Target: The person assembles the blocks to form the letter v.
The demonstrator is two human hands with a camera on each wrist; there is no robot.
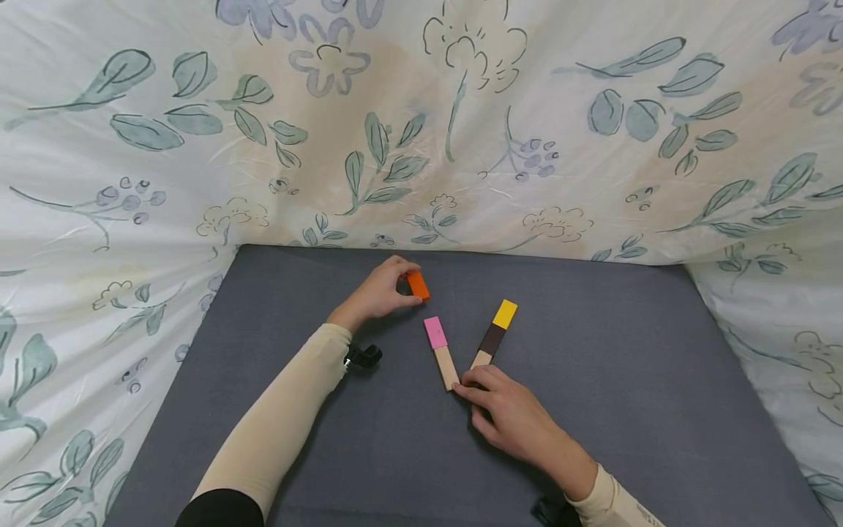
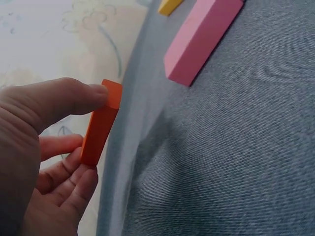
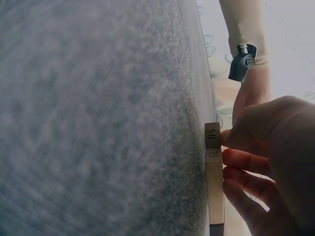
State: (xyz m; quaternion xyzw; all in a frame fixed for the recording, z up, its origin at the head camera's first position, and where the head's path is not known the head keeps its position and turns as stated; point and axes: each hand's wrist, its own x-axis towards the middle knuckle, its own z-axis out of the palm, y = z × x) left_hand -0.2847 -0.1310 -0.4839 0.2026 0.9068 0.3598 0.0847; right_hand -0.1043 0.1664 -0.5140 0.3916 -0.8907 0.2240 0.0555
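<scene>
An orange block [image 1: 418, 285] is pinched between the thumb and fingers of my left hand [image 1: 377, 294], near the far side of the cloth. In the left wrist view that orange block [image 2: 100, 132] stands tilted, thumb on one end. Two rows form a V: a pink block [image 1: 435, 333] and a pale wooden block [image 1: 446, 368] on the left; yellow [image 1: 505, 314], dark brown [image 1: 492, 340] and pale wooden [image 1: 482, 359] blocks on the right. At the V's near point, my right hand [image 1: 516, 417] touches the wooden blocks. The right wrist view shows their ends marked 50 [image 3: 212, 135] and 75 [image 3: 213, 156].
A dark grey cloth [image 1: 369, 439] covers the table surface. Behind and beside it hangs a pale curtain [image 1: 395, 88] with leaves and flowers. Small black devices [image 1: 364, 356] sit at both wrists.
</scene>
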